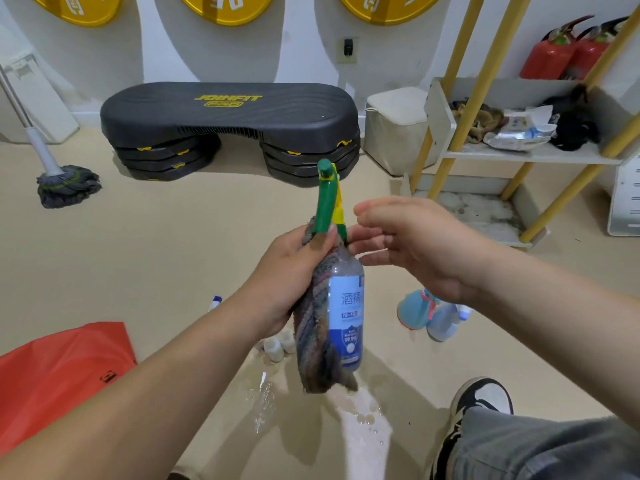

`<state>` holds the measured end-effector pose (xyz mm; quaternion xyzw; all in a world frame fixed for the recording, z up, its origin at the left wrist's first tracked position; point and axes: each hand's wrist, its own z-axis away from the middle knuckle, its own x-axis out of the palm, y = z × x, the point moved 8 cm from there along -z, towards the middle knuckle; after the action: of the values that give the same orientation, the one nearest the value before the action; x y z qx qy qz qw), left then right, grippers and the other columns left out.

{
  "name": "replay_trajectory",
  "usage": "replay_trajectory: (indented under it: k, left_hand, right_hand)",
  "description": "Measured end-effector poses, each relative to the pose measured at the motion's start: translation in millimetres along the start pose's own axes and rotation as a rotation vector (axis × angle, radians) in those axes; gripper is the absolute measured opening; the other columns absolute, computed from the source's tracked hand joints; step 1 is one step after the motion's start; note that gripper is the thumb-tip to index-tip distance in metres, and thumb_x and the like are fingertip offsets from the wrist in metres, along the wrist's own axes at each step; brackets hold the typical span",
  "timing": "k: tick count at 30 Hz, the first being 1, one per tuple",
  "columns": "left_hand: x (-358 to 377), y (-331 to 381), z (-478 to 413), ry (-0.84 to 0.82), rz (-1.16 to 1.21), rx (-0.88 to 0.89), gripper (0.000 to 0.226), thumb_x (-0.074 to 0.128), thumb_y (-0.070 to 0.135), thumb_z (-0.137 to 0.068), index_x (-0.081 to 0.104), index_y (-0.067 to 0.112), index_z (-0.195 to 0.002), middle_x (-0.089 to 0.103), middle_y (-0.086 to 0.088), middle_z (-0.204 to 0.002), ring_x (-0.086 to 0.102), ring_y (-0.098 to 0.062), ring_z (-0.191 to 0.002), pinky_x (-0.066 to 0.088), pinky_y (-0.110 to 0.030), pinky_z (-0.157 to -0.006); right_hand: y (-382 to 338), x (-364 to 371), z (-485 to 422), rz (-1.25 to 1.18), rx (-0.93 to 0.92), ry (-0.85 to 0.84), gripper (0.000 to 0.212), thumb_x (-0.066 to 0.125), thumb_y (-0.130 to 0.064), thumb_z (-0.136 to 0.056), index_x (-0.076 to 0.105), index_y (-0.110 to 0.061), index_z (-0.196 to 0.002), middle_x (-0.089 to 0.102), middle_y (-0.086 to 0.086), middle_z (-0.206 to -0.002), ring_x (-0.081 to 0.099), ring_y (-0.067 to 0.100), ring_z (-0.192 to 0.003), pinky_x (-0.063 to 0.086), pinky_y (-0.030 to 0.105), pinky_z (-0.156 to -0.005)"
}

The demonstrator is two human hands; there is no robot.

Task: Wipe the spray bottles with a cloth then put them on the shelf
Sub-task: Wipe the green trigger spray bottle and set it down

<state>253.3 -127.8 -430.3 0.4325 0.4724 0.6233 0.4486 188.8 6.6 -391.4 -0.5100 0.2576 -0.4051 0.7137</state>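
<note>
Lower left: red bag (59, 372) flat on the floor, contents not visible. Left edge, mid-height: mop (67, 183), head resting on the floor. Upper centre: black step platform (228, 116) on stacked risers against the wall.

Centre: left hand (294, 271) gripped the spray bottle (346, 306) just below the neck. Its fingers curled round the bottle, with the striped cloth (315, 341) pinned between palm and bottle. The thumb lay at the base of the green trigger head (325, 199), which pointed up. The cloth hung down the bottle's left side, past its base. Bottle was upright in the air above the floor, clear body, blue-and-white label toward the camera; fill level unreadable. Below it: two small white bottles (277, 346) on the floor, beside a wet patch (360, 427).

Right of centre: right hand (415, 244) was loose and held nothing, fingers relaxed. Fingertips were just beside the bottle's neck; contact unclear. Under that wrist: blue spray bottles (433, 313) on the floor, well apart from the shelf.

Right: white bin (394, 129) by the wall, inside not visible. Shelf (533, 155) with yellow posts; middle tier held brown rags (485, 121), a foil wipes pack (519, 133) and a black bundle (575, 129). Upper right: two red fire extinguishers (561, 53) behind the posts. Lower right: sneaker (481, 400).
</note>
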Motion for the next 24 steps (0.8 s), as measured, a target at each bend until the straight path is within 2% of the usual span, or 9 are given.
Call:
replay_trajectory:
  k: [2,4,6,11,13,15,18,20,24]
  left_hand:
    - [4.6,-1.2,2.4,-0.033,0.068,-0.065,0.057,0.068,0.047,-0.097,0.067,-0.003,-0.124,0.077,-0.023,-0.114,0.073,-0.039,-0.102,0.055,-0.056,-0.099]
    - [7.6,-3.7,2.6,-0.013,0.025,-0.086,0.044,0.061,0.044,-0.101,0.073,0.005,-0.118,0.08,-0.019,-0.105,0.075,-0.028,-0.091,0.062,-0.039,-0.079]
    - [8.2,-9.9,2.9,0.018,0.003,-0.098,0.034,0.055,0.039,-0.108,0.076,0.012,-0.11,0.081,-0.011,-0.092,0.075,-0.019,-0.079,0.058,-0.029,-0.066]
    - [-8.1,-18.0,2.6,0.238,0.026,-0.059,0.043,0.046,0.042,-0.112,0.078,0.015,-0.106,0.08,-0.016,-0.095,0.076,-0.029,-0.085,0.06,-0.038,-0.075]
    - [-11.9,-18.5,3.3,0.306,0.079,-0.069,0.051,0.042,0.043,-0.113,0.077,0.009,-0.101,0.079,-0.021,-0.095,0.077,-0.033,-0.085,0.06,-0.04,-0.077]
    - [-15.3,-20.5,3.9,0.342,0.176,-0.103,0.055,0.04,0.045,-0.113,0.075,0.003,-0.106,0.078,-0.026,-0.1,0.077,-0.037,-0.088,0.061,-0.046,-0.085]
    - [-10.4,-17.4,5.4,0.315,0.241,-0.127,0.057,0.04,0.046,-0.113,0.07,-0.003,-0.117,0.075,-0.033,-0.108,0.076,-0.041,-0.096,0.061,-0.055,-0.092]
    - [-3.2,-14.3,7.6,0.284,0.189,-0.11,0.047,0.044,0.038,-0.112,0.074,0.003,-0.104,0.078,-0.026,-0.1,0.077,-0.042,-0.094,0.061,-0.054,-0.089]
    - [18.5,-2.4,21.0,0.217,-0.201,0.023,0.044,0.038,0.044,-0.113,0.072,0.022,-0.095,0.078,0.003,-0.088,0.073,-0.009,-0.084,0.054,-0.025,-0.073]
  right_hand:
    - [7.5,2.7,0.3,0.08,0.015,-0.065,0.022,0.071,-0.024,-0.096,0.073,-0.007,-0.11,0.074,0.009,-0.096,0.066,0.017,-0.084,0.058,0.036,-0.082]
    - [14.6,5.9,0.9,0.151,0.019,-0.1,0.029,0.071,-0.03,-0.097,0.075,-0.009,-0.116,0.077,0.008,-0.105,0.064,0.015,-0.086,0.056,0.031,-0.078]
    - [20.0,7.1,0.6,0.154,0.011,-0.085,0.027,0.069,-0.028,-0.099,0.074,-0.009,-0.117,0.077,0.007,-0.105,0.064,0.013,-0.084,0.055,0.029,-0.077]
    - [25.6,16.7,-0.2,0.173,-0.053,-0.064,0.023,0.064,-0.024,-0.102,0.073,-0.007,-0.114,0.079,0.012,-0.105,0.068,0.011,-0.082,0.052,0.02,-0.071]
    - [22.0,21.3,0.2,0.189,-0.094,-0.05,0.021,0.065,-0.02,-0.101,0.072,-0.004,-0.113,0.077,0.015,-0.093,0.065,0.006,-0.071,0.048,0.013,-0.062]
    - [17.4,21.7,-0.9,0.196,-0.11,-0.003,0.018,0.069,-0.02,-0.099,0.071,-0.003,-0.105,0.071,0.009,-0.082,0.06,0.005,-0.062,0.046,0.015,-0.059]
    - [12.2,10.8,-6.0,0.22,-0.089,0.109,0.024,0.077,-0.032,-0.092,0.064,-0.012,-0.091,0.065,0.007,-0.084,0.057,0.013,-0.071,0.045,0.024,-0.065]
    - [9.3,1.1,-8.2,0.235,-0.076,0.193,0.033,0.081,-0.039,-0.087,0.059,-0.015,-0.089,0.061,0.006,-0.084,0.054,0.015,-0.072,0.044,0.024,-0.062]
    - [11.9,-8.1,-8.8,0.199,-0.046,0.276,0.038,0.082,-0.04,-0.085,0.055,-0.014,-0.091,0.058,0.004,-0.081,0.053,0.014,-0.067,0.045,0.024,-0.058]
